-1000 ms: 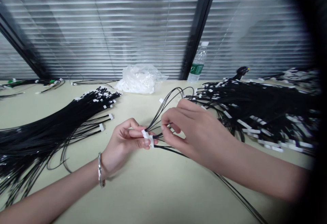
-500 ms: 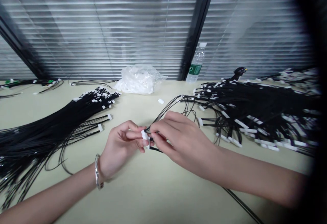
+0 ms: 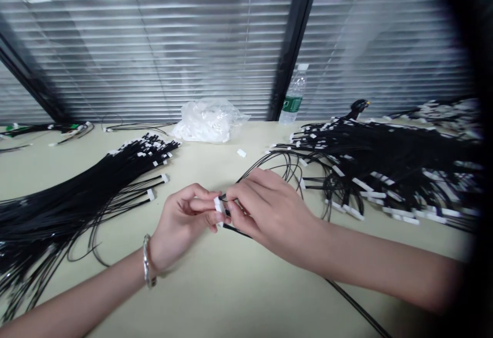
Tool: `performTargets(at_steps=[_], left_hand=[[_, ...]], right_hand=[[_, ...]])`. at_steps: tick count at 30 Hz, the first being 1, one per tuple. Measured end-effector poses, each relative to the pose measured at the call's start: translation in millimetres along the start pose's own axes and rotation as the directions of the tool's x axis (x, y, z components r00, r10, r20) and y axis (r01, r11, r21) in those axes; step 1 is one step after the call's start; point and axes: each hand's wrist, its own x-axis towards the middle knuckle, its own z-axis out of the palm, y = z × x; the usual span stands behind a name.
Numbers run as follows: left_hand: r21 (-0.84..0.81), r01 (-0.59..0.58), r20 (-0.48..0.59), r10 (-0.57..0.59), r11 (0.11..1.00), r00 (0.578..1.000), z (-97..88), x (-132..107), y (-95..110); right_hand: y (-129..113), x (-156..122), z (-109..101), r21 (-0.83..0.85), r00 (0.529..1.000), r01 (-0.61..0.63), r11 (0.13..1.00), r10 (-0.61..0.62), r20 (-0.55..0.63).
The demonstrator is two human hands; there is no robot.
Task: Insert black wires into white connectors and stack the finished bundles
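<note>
The left hand [image 3: 188, 220] is near the middle of the frame. Its thumb and fingers pinch a small white plug [image 3: 219, 205] from the side. The right hand [image 3: 275, 204] is just beside it, its fingers bent in and its tips close together at the plug, gripping the black wires [image 3: 236, 230]. The fingers hide some of the spot where wires and plug meet, so I can't tell how far in each wire sits.

To do this part well, the left hand should hold the plug firm, so it doesn't twist or tip. The right hand does best pinching a wire close to its end, since thin wires look bendy and could fold if held too far back. A straight, gentle push seems better than a slanted one. A tiny tug after that would show if the wire is stuck in well.

Some wires loop up behind the right hand toward the big pile [image 3: 385, 148] at the right of the frame. They could snag there, so it's wise to leave them loose. A little white bit [image 3: 241, 153] lies on the surface [image 3: 215, 286] above the hands in the frame, well apart from them.
</note>
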Motion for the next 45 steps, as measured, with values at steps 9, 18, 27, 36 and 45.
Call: performTargets(at_steps=[9, 18, 27, 36, 45], left_hand=[[0.023, 0.001, 0.005, -0.001, 1.000, 1.000, 0.8, -1, -1], [0.039, 0.008, 0.013, -0.009, 0.999, 1.000, 0.6, -2, -1], [0.057, 0.014, 0.027, -0.015, 0.998, 1.000, 1.5, -2, -1], [0.037, 0.068, -0.107, -0.064, 0.997, 0.992, -0.9, 7, -1], [-0.033, 0.059, -0.137, -0.063, 0.998, 0.989, -13.0, 15, -9]], right_hand=[[3, 0, 4, 0.037, 0.999, -0.023, 0.999, 0.024, -0.026], [3, 0, 7, 0.050, 0.999, -0.002, 0.999, 0.004, -0.036], [5, -2, 15, 0.041, 0.999, 0.014, 0.999, -0.012, -0.048], [12, 3, 10, -0.080, 0.984, -0.062, 0.995, 0.074, 0.163], [38, 1, 16, -0.293, 0.972, -0.089, 0.952, 0.148, 0.184]])
